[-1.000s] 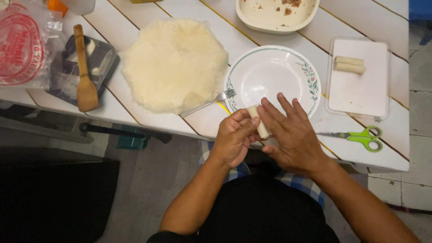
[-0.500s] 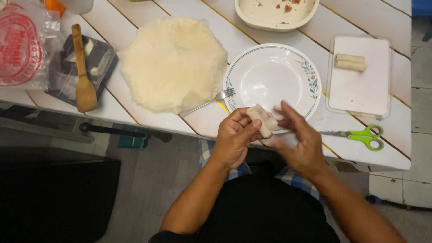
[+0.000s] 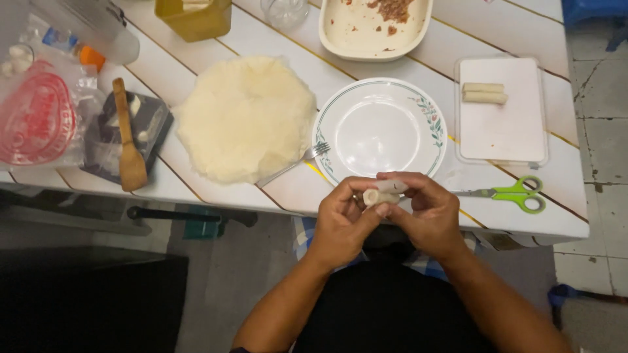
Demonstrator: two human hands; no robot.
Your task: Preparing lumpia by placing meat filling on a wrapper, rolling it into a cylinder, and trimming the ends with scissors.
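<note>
Both hands, left hand (image 3: 341, 219) and right hand (image 3: 425, 212), pinch one roll (image 3: 379, 195) below plate (image 3: 380, 129) (empty); two finished rolls (image 3: 484, 93) right, wrapper stack (image 3: 245, 117) left remains.

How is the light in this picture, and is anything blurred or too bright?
Head view: soft, even light from above; the white plate and cutting board look bright but keep detail; the floor at lower left is very dark; both hands, left and right, and the roll are fairly sharp.
</note>
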